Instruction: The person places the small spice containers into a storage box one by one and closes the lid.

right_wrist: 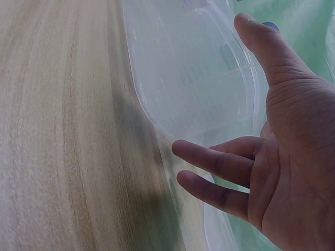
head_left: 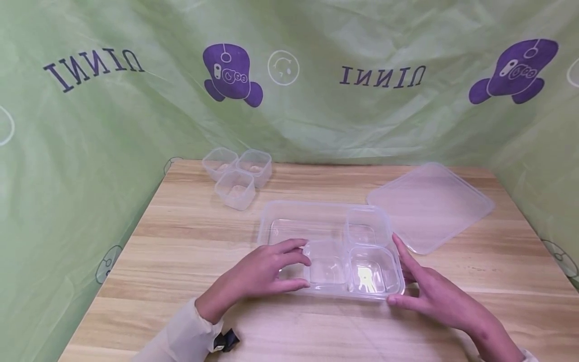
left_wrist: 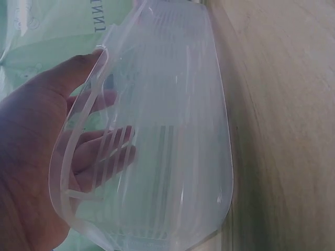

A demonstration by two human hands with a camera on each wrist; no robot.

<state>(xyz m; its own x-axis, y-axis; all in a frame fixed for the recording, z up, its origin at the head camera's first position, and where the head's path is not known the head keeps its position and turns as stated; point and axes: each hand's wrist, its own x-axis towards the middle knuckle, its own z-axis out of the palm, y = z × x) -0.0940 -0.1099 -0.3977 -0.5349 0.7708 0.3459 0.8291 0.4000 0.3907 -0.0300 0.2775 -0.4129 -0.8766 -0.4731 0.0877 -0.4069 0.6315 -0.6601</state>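
Head view: Clear container [head_left: 305, 229] stands on wooden table [head_left: 181, 261]

Green printed fabric [head_left: 316, 125] hangs behind the table, where one flat lid [head_left: 431, 206] lies just beyond the container's right rear corner and three loose cups [head_left: 237, 196] cluster at the far left. Three more cups sit inside the container: a left cup [head_left: 327, 266], a rear cup [head_left: 368, 221] and a front right cup [head_left: 373, 271]. The left hand [head_left: 267, 269], its fingers spread and slightly bent, blocks the view of the container's near left corner; its fingertips lie at the left cup's edge, whether touching cannot be told, with nothing gripped. The right hand [head_left: 434, 296], fingers extended and thumb apart, holds nothing at the container's right end, leaving the container between both hands.
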